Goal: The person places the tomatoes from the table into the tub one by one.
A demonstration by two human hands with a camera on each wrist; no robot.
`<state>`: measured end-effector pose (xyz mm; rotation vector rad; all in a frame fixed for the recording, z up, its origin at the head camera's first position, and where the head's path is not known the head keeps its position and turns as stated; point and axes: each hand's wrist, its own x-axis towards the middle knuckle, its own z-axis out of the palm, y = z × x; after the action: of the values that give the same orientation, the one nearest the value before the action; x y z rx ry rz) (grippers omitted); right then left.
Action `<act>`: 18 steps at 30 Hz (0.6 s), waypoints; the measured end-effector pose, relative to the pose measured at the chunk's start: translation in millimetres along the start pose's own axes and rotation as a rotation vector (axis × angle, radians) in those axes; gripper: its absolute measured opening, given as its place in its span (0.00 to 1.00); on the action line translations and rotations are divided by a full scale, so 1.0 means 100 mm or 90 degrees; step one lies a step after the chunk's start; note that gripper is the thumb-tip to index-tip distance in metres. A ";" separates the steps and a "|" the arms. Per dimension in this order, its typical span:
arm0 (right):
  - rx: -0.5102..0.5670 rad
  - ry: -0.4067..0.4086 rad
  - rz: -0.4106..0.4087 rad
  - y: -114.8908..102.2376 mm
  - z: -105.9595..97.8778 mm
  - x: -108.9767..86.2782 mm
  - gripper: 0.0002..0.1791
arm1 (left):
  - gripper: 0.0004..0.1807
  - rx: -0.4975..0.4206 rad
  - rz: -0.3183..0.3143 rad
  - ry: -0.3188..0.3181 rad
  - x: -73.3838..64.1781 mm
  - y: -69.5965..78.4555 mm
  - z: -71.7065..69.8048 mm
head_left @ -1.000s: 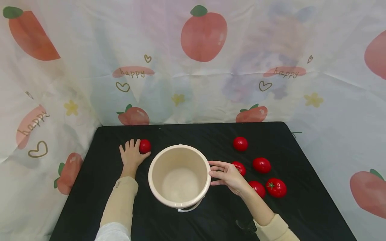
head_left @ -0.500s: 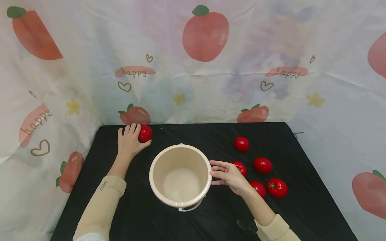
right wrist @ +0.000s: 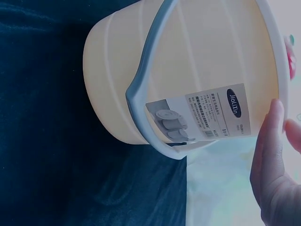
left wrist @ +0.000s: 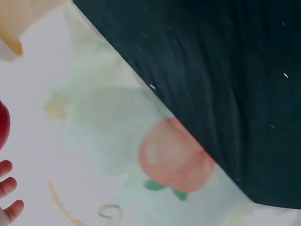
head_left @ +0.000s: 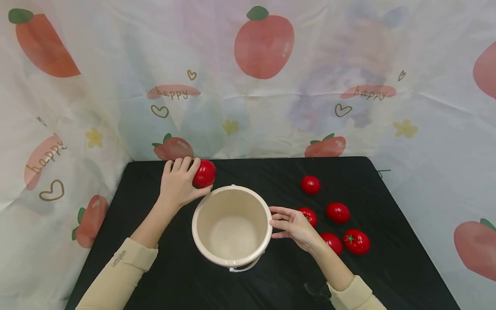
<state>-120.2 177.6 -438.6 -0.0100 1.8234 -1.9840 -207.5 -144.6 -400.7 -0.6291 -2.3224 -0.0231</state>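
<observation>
In the head view my left hand (head_left: 177,183) holds a red tomato (head_left: 204,174) between fingers and thumb, off the far left rim of a cream bucket (head_left: 232,226). Only a slice of that tomato (left wrist: 3,125) and several fingertips (left wrist: 8,187) show at the left edge of the left wrist view. My right hand (head_left: 294,226) touches the bucket's right rim with extended fingers. From the right wrist view, the bucket's outer wall (right wrist: 122,66) bears a printed label (right wrist: 202,115), and its grey handle (right wrist: 141,89) hangs down. Nothing lies inside the bucket.
Several tomatoes lie right of the bucket, among them a far tomato (head_left: 311,185) and one with a green stem (head_left: 356,242). My right forearm partly covers another tomato (head_left: 332,243). A black cloth (head_left: 387,267) covers the table; a printed curtain (head_left: 271,116) hangs behind.
My left hand first reached to the tomato, shifted away toward the far edge with it, then came right, close to the bucket rim. The right hand and the bucket keep their place.
</observation>
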 end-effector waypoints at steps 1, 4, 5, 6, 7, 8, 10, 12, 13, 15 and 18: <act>0.000 0.000 0.000 0.00 0.00 0.00 0.30 | 0.35 -0.004 0.015 0.014 0.01 0.05 -0.03; 0.004 -0.001 0.001 0.00 0.00 0.00 0.31 | 0.35 -0.013 0.060 0.030 0.00 0.22 -0.11; 0.006 -0.001 0.001 0.00 0.00 0.00 0.31 | 0.35 -0.013 0.076 0.030 -0.01 0.28 -0.12; 0.008 -0.001 0.002 0.00 0.00 0.00 0.31 | 0.35 -0.014 0.092 0.027 -0.02 0.34 -0.13; 0.009 -0.001 0.002 0.00 0.00 -0.01 0.31 | 0.34 -0.018 0.108 0.018 -0.04 0.39 -0.13; 0.010 -0.002 0.002 0.00 0.00 -0.01 0.31 | 0.34 -0.023 0.122 0.006 -0.06 0.45 -0.13; 0.010 -0.004 0.000 -0.01 0.00 -0.01 0.31 | 0.33 -0.033 0.148 -0.022 -0.11 0.55 -0.10; 0.011 -0.008 -0.002 -0.01 0.00 -0.01 0.31 | 0.33 -0.050 0.169 -0.054 -0.16 0.63 -0.06; 0.011 -0.010 -0.003 -0.01 0.00 -0.01 0.31 | 0.33 -0.059 0.179 -0.069 -0.18 0.67 -0.04; 0.010 -0.012 -0.003 -0.01 0.01 -0.01 0.31 | 0.34 -0.071 0.200 -0.094 -0.22 0.74 0.00; 0.008 -0.008 -0.002 -0.01 0.01 -0.01 0.30 | 0.34 -0.079 0.239 -0.125 -0.26 0.83 0.07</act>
<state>-119.3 176.9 -437.1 -0.0208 1.8036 -1.9934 -158.2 -81.2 -436.4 -1.1682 -2.3627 0.0713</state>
